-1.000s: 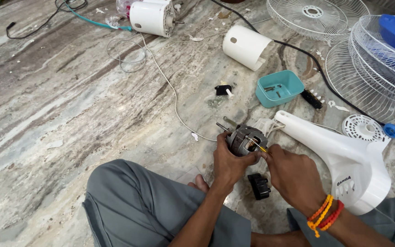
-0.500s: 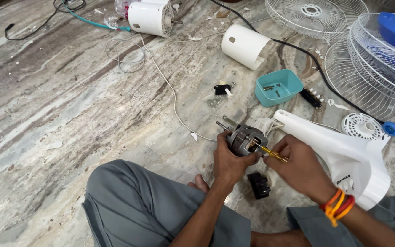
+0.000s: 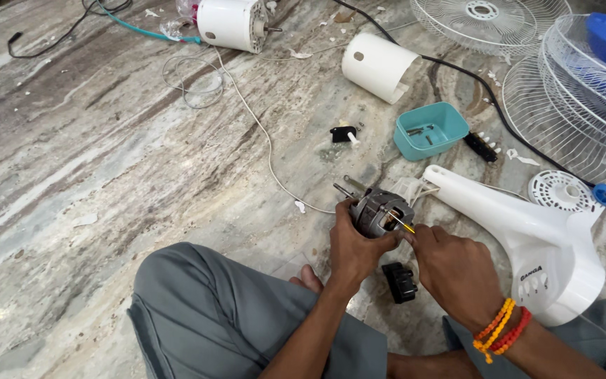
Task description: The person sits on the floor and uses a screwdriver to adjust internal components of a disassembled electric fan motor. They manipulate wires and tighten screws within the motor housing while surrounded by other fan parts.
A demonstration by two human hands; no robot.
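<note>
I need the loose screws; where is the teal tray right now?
In the head view, the teal tray sits on the floor right of centre, between the white cylinder cover and the white fan stand.

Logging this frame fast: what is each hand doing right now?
Left hand: closed around the fan motor.
Right hand: pinch grip on a thin yellow tool at the motor.

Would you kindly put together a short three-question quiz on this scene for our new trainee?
1. True or false: the left hand grips the fan motor.
2. What does the right hand hold against the motor?
A. a thin yellow-tipped tool
B. a hammer
C. a paintbrush
3. Fill in: the small screws lie in the teal ____.

Key: 1 true; 2 A; 3 tray.
</note>
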